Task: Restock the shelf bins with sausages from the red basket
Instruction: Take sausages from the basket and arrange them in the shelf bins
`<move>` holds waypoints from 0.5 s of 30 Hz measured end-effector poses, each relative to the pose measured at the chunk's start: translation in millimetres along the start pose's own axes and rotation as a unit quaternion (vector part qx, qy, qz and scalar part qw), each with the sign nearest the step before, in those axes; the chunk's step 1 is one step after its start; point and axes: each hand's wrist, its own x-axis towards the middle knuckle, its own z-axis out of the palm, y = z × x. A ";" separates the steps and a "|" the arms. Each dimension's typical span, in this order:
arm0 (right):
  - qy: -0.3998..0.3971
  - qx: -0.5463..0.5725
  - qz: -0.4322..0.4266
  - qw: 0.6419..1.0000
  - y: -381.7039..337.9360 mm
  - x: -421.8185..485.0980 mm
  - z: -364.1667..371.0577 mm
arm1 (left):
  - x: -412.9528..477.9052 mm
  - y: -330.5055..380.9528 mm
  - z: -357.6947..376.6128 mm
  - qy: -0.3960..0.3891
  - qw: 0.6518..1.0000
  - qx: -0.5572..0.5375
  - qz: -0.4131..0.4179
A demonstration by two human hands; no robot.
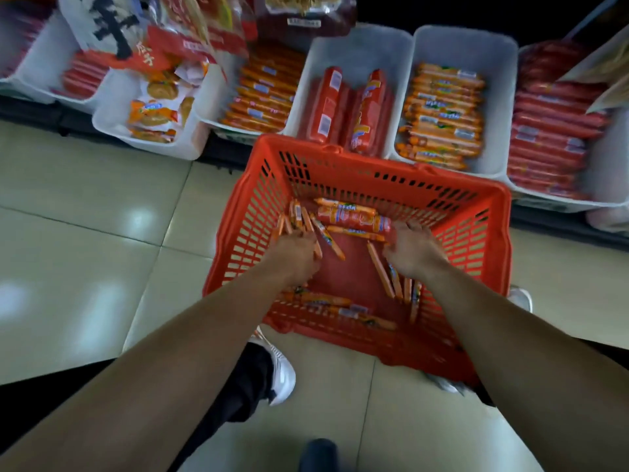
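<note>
L hand (299, 255) fingers curled round thin orange sausages (298, 212) in red basket (374, 172); R hand (413, 250) by thick sausage (354, 219), fingers hidden, grip can't tell.

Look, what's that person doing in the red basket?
A person is leaning over the red basket on the floor, with both hands down inside it. The left hand grips a bunch of thin orange sausages. The right hand reaches the end of a thicker sausage, its grip unclear. The white bins on the shelf beyond already hold many sausages.
</note>
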 end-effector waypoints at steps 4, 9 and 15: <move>-0.012 -0.027 -0.021 0.999 -1.6 34.7 24.1 | 29.4 -12.0 13.6 0.038 0.997 -0.030 -0.054; -0.011 -0.026 -0.027 0.999 -10.0 71.0 47.0 | 47.4 -28.9 25.8 0.110 0.984 -0.076 -0.119; 0.003 -0.049 -0.003 0.999 -10.0 77.0 68.3 | 39.5 -44.6 43.6 0.072 0.975 -0.164 -0.133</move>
